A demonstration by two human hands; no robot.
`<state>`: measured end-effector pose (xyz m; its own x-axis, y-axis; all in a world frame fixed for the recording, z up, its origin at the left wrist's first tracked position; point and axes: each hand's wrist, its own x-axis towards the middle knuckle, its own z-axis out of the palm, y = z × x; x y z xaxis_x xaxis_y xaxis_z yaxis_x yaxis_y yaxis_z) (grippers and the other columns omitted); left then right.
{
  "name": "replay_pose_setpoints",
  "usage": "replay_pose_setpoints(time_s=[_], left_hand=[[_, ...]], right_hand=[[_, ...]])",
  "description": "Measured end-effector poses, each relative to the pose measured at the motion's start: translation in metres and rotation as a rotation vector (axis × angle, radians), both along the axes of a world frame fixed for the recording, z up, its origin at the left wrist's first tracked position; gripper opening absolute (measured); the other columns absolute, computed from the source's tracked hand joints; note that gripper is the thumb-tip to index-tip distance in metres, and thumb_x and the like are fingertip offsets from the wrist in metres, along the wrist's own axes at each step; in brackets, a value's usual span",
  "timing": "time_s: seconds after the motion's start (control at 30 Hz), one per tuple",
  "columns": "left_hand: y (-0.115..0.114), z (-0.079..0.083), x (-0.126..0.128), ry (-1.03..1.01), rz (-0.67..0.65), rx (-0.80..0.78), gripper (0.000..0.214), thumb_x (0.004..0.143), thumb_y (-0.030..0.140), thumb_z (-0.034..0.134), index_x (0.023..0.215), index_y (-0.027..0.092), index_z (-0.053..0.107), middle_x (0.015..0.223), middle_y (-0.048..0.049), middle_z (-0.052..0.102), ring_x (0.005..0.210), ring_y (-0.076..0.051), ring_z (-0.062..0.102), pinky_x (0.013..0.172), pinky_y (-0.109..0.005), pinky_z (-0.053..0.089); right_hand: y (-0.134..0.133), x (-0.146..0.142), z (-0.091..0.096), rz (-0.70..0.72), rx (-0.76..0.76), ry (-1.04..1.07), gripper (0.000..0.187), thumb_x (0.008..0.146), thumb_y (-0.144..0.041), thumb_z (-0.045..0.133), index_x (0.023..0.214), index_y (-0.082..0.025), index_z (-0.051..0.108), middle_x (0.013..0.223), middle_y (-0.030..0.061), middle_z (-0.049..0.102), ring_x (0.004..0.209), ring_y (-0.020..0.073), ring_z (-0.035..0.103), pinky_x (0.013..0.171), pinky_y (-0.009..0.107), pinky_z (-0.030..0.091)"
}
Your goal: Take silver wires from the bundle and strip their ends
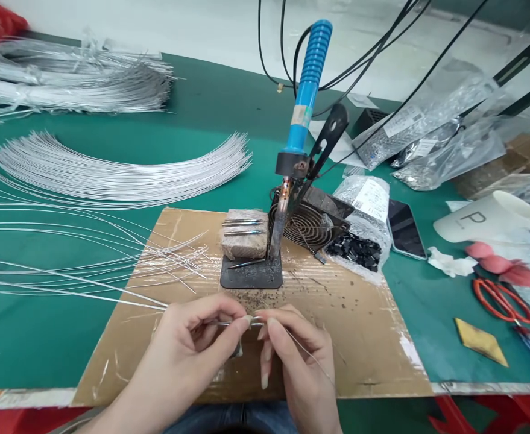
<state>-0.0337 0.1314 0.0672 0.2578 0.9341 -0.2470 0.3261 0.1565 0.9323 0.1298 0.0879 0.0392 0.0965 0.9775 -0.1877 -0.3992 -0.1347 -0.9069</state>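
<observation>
The left hand (201, 340) and the right hand (298, 346) meet at the lower middle of the frame, each closed to a narrow pinch on thin wires (256, 324). Their silvery lengths bridge the small gap between the 2 sets of fingertips. A fine strand (307, 349) crosses the right hand's palm side toward the lower right. Below the left fingertips is a small dark piece (236, 349), too hidden to identify.

Both hands are above a cardboard sheet (373, 355) on the green counter (214, 90). At the left, several white wires (142, 295) run in from the frame's edge to behind the left hand; whether they join the pinched lengths, I cannot tell. More loose wires (156, 262) cross the sheet's left part, with a curved bundle (124, 178) above them and a larger tied bundle (66, 78) at the upper left.

At the centre, a blue-handled soldering iron (310, 84) points down in its holder, next to a pale block (244, 244) bearing thin metal pieces (242, 232). Right of these lie a round fan grille (303, 226), a bag of black parts (355, 252) and a phone (406, 229). A white mug (482, 217) and red-handled scissors (500, 301) are at the right.
</observation>
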Motion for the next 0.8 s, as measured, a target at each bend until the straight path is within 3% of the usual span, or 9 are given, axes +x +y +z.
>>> replay_pose_setpoints(time_s=[0.2, 0.8], left_hand=[[-0.0047, -0.0028, 0.0002, 0.01, 0.018, -0.004, 0.031, 0.095, 0.046, 0.063, 0.083, 0.019, 0.074, 0.066, 0.0004, 0.06, 0.057, -0.012, 0.046, 0.053, -0.022, 0.035], [-0.0031, 0.0, 0.0029, -0.055, 0.067, 0.219, 0.012, 0.089, 0.024, 0.072, 0.079, 0.022, 0.079, 0.06, 0.0047, 0.067, 0.052, -0.007, 0.053, 0.049, -0.01, 0.042]], right_hand=[[-0.0004, -0.0015, -0.0019, 0.022, -0.016, 0.075, 0.017, 0.094, -0.042, 0.078, 0.099, -0.028, 0.086, 0.08, -0.0008, 0.062, 0.045, 0.0046, 0.057, 0.045, 0.018, 0.039], [0.0003, -0.0014, -0.0027, 0.023, -0.011, 0.077, 0.017, 0.096, -0.042, 0.077, 0.102, -0.028, 0.086, 0.078, -0.0016, 0.062, 0.046, 0.0059, 0.059, 0.045, 0.021, 0.039]])
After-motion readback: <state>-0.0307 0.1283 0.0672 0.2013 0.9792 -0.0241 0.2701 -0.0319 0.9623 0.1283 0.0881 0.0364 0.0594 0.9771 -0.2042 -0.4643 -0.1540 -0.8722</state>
